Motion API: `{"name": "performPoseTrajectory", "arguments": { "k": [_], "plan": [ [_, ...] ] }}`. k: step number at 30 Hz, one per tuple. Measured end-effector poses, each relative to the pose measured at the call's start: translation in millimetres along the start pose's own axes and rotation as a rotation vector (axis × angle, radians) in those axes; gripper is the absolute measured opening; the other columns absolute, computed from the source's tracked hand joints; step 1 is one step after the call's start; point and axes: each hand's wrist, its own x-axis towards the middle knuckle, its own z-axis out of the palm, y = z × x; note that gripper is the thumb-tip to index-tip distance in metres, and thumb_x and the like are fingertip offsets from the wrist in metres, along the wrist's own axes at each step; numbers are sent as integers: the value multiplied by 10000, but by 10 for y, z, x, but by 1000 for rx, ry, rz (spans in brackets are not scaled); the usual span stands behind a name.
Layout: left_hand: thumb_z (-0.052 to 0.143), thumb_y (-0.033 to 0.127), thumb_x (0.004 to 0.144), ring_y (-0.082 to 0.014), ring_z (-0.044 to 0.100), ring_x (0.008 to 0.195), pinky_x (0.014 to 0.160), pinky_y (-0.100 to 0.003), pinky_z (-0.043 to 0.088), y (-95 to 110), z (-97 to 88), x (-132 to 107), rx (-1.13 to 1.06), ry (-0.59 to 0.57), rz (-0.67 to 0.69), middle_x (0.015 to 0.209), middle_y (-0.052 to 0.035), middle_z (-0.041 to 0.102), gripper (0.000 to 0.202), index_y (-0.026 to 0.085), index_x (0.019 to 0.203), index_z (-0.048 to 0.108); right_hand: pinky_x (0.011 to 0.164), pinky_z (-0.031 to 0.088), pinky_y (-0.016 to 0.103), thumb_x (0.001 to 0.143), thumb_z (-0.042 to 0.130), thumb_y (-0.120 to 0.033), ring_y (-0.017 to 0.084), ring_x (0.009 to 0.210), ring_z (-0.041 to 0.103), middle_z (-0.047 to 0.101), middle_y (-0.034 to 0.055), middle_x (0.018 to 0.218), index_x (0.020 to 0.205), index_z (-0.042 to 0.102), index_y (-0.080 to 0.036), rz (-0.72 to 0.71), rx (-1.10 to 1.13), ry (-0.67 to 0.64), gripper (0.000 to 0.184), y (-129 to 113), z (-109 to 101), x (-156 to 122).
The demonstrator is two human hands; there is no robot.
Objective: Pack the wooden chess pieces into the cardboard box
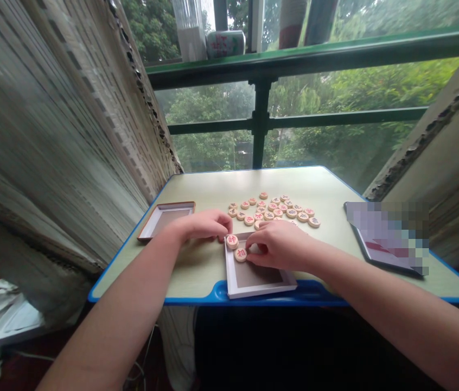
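Right hand (274, 244) at a red-marked disc (240, 254) inside the white box (233, 279): two discs in, many outside.
Second disc (232, 241) sits in the far left corner; loose discs (278, 212) lie scattered on the table (201, 274) beyond. Right hand bent over the box, thumb and fingers narrow at the disc's edge, grip unclear. Left hand (209, 222) curled, palm-down, by that corner; cannot tell whether it holds anything.

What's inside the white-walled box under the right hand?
Two red-marked round pieces show at the left, toward the far corner, plus brown floor. The right hand hides the box's far-right part; anything beneath it can't be seen.
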Motion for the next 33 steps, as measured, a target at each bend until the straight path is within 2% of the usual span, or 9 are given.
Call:
{"name": "performPoseTrajectory", "arguments": {
  "k": [3,8,13,18,25,30,33],
  "plan": [
    [515,194,578,-116,473,596,535,-216,344,-20,-14,3,23,-14,20,649,17,558,190,141,744,592,525,277,240,789,549,-435,127,562,508,619,34,645,760,721,-226,-30,11,28,272,13,26,14],
    [565,204,610,-124,503,666,606,-220,386,-74,-21,14,98,-6,66,715,9,580,180,135,774,593,526,268,232,804,555,-432,123,569,513,629,27,648,778,713,-233,-49,27,53,255,15,81,38],
    [589,263,647,-120,498,638,569,-215,375,-68,-6,0,138,14,56,705,0,582,226,121,821,608,526,262,223,793,568,-411,127,585,519,639,24,660,863,716,-254,-54,62,52,227,7,81,34],
    [609,302,651,-118,499,644,560,-204,371,-48,-3,-10,152,16,74,709,-2,581,258,115,829,618,540,273,222,778,554,-321,116,566,503,644,26,686,849,715,-245,-50,57,45,192,1,79,41],
    [603,304,666,-118,500,652,565,-200,370,-42,4,4,171,31,91,715,-2,575,269,117,857,625,533,271,224,802,543,-435,136,603,546,654,38,686,809,698,-231,-13,45,44,256,14,101,71],
    [612,325,665,-126,507,673,592,-209,382,-66,-5,6,138,16,97,735,-6,584,293,125,878,633,537,282,220,781,579,-417,130,595,544,653,26,670,802,687,-219,-35,56,59,226,38,92,67],
    [620,318,659,-127,515,698,611,-207,386,-86,-9,8,89,20,94,761,-6,591,315,130,911,625,525,278,211,752,616,-331,108,563,519,644,8,654,807,688,-210,-52,96,55,152,57,81,65]
  ]
}}
